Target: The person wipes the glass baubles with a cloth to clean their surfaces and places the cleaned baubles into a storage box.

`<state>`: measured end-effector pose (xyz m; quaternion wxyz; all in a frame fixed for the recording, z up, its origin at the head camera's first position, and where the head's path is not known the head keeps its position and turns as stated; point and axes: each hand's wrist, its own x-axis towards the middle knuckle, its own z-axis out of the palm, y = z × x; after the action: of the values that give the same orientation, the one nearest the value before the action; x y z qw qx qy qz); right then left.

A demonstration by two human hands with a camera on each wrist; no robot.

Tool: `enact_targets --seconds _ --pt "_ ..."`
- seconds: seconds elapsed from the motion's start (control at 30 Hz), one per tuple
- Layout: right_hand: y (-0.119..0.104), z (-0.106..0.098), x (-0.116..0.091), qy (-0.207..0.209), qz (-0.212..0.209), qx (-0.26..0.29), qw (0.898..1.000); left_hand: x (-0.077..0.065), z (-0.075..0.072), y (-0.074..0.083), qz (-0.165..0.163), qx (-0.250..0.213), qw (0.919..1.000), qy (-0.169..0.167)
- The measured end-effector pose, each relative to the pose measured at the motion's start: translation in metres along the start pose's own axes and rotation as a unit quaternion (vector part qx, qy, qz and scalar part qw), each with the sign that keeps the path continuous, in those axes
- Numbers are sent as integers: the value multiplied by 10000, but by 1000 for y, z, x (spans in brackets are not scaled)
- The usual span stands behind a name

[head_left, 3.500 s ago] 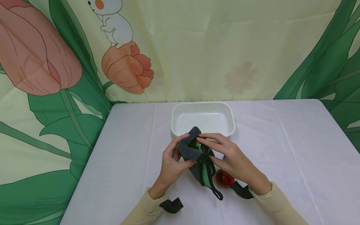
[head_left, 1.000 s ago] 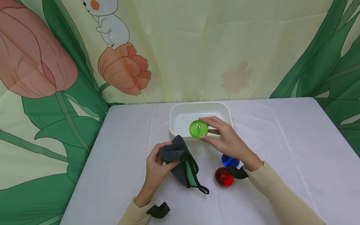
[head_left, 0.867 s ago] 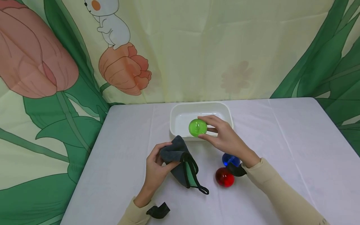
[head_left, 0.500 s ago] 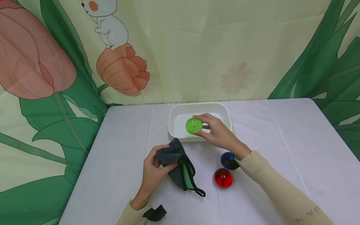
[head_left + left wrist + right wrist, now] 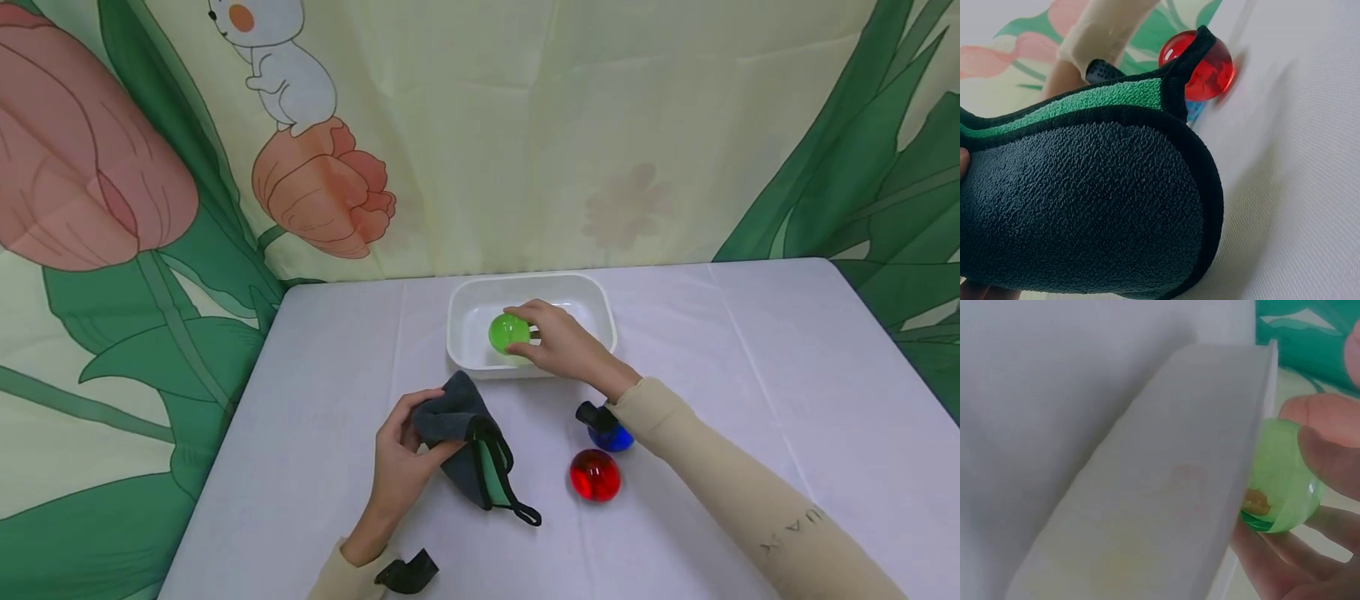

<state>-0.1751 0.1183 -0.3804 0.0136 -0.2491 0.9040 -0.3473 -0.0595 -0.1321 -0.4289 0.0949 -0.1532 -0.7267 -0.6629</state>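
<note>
In the head view my left hand (image 5: 405, 454) grips a folded towelling cloth (image 5: 448, 418), dark grey outside, green inside, with black edging and a hanging loop. The cloth (image 5: 1085, 200) fills much of the left wrist view, with only bits of fingers showing. My right hand (image 5: 562, 340) holds a clear green ball (image 5: 507, 333) between thumb and fingers, over the inside of a white rectangular dish (image 5: 467, 363). In the right wrist view the green ball (image 5: 1282, 475) is beside the dish's rim; whether it touches the bottom is hidden.
A clear red ball (image 5: 595, 476) lies on the white tablecloth (image 5: 750, 400) below my right forearm. Just behind it sits a blue ball (image 5: 615, 439), partly covered by the black wrist mount (image 5: 592, 415). A flower-print curtain (image 5: 525, 150) hangs behind the table.
The green ball has come out of the cloth's fold and travelled up and left over the dish in my right hand. My left hand, with the cloth, has shifted left and slightly nearer.
</note>
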Motion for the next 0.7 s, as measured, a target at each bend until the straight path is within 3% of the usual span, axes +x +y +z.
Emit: enact_targets --seconds 0.2,0.7 --pt "7 6 10 -333 346 -158 9987 0 0 1 5 -28 10000 -36" --pt "19 18 24 -792 607 -409 9942 2 1 -1 -19 -27 10000 -85"
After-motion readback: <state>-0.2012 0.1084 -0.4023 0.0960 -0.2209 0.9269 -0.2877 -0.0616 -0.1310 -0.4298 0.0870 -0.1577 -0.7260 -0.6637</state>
